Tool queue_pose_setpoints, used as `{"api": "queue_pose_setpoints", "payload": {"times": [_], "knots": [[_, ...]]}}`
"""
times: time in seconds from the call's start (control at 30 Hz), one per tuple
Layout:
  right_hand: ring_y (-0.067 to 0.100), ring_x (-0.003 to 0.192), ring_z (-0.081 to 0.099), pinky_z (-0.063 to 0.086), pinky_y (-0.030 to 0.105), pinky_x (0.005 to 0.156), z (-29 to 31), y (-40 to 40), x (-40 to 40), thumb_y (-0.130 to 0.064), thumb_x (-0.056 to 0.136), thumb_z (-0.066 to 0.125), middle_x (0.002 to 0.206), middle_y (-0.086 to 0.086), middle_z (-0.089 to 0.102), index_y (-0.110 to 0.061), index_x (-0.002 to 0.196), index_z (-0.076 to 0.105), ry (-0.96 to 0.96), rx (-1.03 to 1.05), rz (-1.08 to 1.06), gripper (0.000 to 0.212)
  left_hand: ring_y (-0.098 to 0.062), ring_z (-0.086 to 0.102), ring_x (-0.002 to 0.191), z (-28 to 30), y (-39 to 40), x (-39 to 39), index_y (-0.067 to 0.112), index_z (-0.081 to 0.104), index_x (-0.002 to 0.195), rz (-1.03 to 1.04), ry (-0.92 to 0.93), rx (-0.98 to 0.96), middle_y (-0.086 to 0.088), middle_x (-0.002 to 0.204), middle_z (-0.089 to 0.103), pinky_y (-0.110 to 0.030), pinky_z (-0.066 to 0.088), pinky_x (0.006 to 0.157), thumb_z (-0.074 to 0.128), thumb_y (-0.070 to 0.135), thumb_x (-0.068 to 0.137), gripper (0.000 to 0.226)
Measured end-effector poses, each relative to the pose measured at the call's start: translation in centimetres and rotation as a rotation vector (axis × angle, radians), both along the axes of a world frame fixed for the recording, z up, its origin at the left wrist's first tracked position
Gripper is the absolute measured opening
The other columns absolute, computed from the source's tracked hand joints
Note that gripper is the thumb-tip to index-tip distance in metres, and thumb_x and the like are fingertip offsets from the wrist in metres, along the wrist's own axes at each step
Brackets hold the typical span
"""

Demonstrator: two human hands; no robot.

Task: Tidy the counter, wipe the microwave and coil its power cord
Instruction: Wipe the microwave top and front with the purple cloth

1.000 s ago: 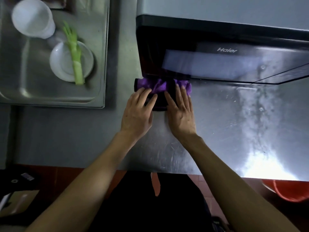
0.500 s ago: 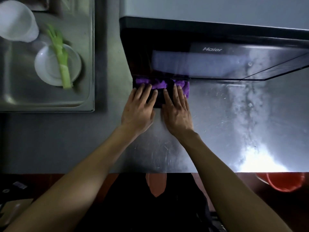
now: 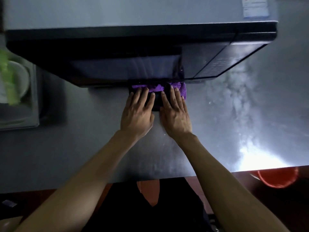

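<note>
A black microwave with a grey top stands at the back of the steel counter. A purple and black cloth lies on the counter against the microwave's lower front edge. My left hand and my right hand lie flat side by side on the cloth, fingers spread and pressing it down. The power cord is not visible.
A sink at the left holds a white plate with a green stalk on it. A red bucket stands on the floor below the counter's right front edge. A bright glare lies on the counter at the right.
Both hands have slid the cloth to the right along the base of the microwave's front. The view has shifted right too, so the sink sits at the left edge.
</note>
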State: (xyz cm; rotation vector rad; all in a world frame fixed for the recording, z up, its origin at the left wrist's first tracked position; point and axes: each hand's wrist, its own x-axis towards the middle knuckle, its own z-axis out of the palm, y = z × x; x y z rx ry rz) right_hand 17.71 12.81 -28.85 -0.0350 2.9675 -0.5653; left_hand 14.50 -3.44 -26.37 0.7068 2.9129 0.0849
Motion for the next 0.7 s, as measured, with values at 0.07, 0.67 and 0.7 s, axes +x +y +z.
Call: {"api": "queue_pose_setpoints", "payload": {"times": [0.07,0.67,0.7], "knots": [[0.028,0.154,0.001,0.009,0.045,0.125,0.0,2.2,0.1,-0.027,0.104,0.043,0.165,0.013,0.008,-0.015,0.157,0.024,0.005,0.004,-0.001,0.057,-0.037,0.036,0.141,0.1,2.2,0.0,0.010,0.043,0.149,-0.009,-0.009,-0.023,-0.018,0.153,0.040,-0.052,0.024,0.119,0.044,0.030,0.088,0.064],[0.035,0.147,0.028,0.034,0.048,0.114,0.6,15.8,0.0,-0.016,0.091,0.059,0.157,0.015,0.035,-0.012,0.145,0.048,0.121,0.003,-0.076,0.055,-0.037,0.033,0.143,-0.1,15.7,0.2,0.011,0.045,0.148,-0.043,-0.022,0.023,-0.019,0.151,0.042,-0.053,0.026,0.118,0.047,0.027,0.087,0.063],[0.035,0.145,0.029,0.036,0.048,0.111,0.7,16.1,-0.2,-0.018,0.090,0.060,0.157,0.015,0.035,-0.013,0.144,0.049,0.122,0.005,-0.074,0.055,-0.037,0.033,0.143,-0.2,16.0,0.2,0.011,0.046,0.147,-0.039,-0.014,0.039,-0.020,0.150,0.043,-0.053,0.026,0.117,0.047,0.027,0.087,0.062]]}}
